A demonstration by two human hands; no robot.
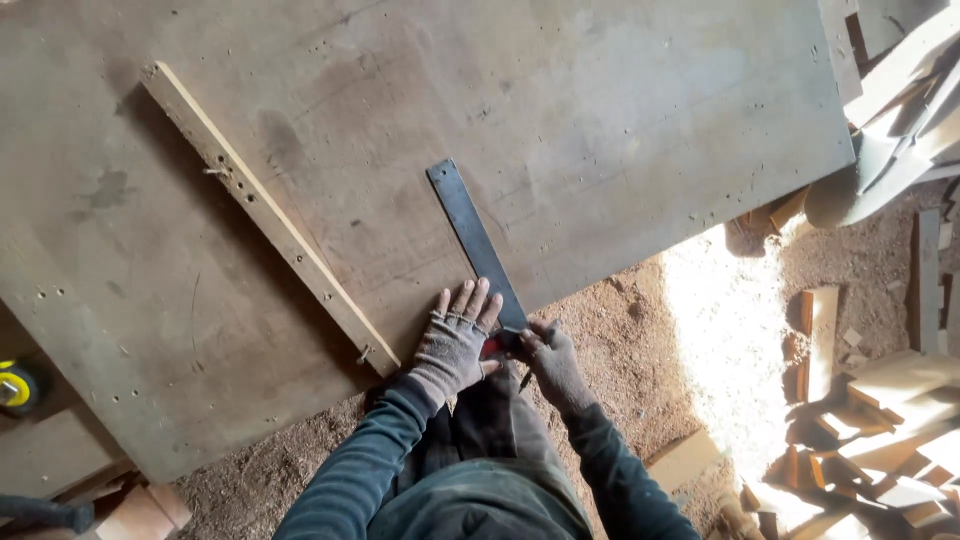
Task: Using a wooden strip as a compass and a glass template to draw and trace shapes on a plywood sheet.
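- Fingers (470, 298) of left hand (452, 345) spread apart, pressed flat on the board (600, 120) just left of the square's blade; fingerless knit glove on, fingertips bare.
- Right hand (555, 365), also gloved, curled closed around a pencil (525, 380) at the board's near edge; dark tip pokes out below the fist.
- Something small and red (492, 346) shows between the two hands; can't tell what it is.
- Square (475, 238): dark metal blade lying flat on the board, running from near the hands up and to the left, far end free, near end hidden under the hands.
- Board: big grey worn sheet, nail holes and stains, fills most of the view.
- Batten (265, 215): pale narrow strip lying diagonal on the board left of the square, roughly parallel to it, well apart from the blade; its near end sits just left of the left wrist.
- Both sleeves dark, long; person crouched at the board's edge.
- Floor (620, 330): sawdust, bright sun patch at right.
- Offcuts (880, 430) piled at right and lower right.
- Yellow tape measure (14, 386) at far left edge, off the board.
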